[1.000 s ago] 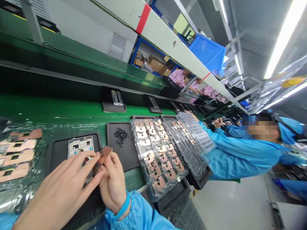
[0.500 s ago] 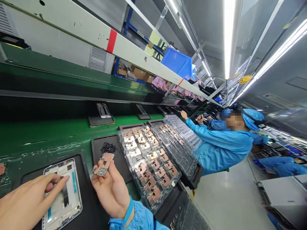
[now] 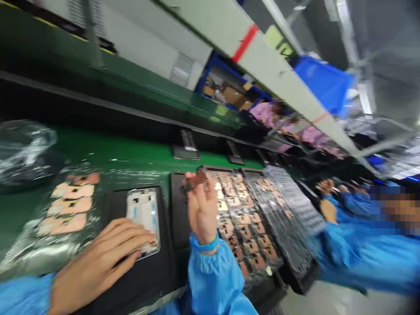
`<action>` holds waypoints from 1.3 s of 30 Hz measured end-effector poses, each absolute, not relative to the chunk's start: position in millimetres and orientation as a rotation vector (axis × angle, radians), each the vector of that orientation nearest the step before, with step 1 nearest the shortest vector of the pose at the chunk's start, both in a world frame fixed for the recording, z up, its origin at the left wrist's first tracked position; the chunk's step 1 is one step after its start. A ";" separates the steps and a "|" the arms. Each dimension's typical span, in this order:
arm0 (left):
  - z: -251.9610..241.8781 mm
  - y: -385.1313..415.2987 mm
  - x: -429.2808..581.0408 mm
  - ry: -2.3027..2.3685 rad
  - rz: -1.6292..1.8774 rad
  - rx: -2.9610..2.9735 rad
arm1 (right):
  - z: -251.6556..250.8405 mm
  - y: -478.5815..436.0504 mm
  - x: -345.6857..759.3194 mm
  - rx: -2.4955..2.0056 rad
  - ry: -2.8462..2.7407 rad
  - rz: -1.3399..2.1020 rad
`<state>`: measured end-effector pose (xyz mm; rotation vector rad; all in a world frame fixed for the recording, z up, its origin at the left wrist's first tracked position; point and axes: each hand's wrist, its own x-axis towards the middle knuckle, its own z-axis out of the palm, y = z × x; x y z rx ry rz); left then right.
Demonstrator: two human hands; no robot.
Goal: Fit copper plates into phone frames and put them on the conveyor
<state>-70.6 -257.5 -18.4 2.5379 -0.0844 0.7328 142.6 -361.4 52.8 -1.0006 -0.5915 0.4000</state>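
Note:
My right hand is raised palm up over the dark tray with loose black bits, its fingers closed on a copper-coloured circuit board. Motion blurs the board's edges. My left hand lies across the lower part of a silver phone frame, fingers stretched out and nothing seen in them. That frame, with light blue strips inside, rests on a black mat. The underside of my left fingertips is hidden.
More circuit boards lie on clear plastic at left and in a tray at right, beside a second tray. Phone frames on dark pads line the green belt. A co-worker's blue sleeve is at right.
My head view has turned left, bringing the boards on clear plastic into view. My left hand has flattened onto the phone frame. My right hand still holds the circuit board, now more upright.

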 end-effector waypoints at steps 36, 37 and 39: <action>-23.3 -270.7 -68.5 0.059 0.809 2.593 | 13.4 -299.6 133.9 -1.802 -2.114 0.218; -23.9 -270.9 -68.8 0.059 0.808 2.593 | 13.8 -299.4 133.2 -1.805 -2.108 0.213; -25.0 -271.4 -69.2 0.058 0.809 2.592 | 14.1 -299.3 132.0 -1.804 -2.094 0.196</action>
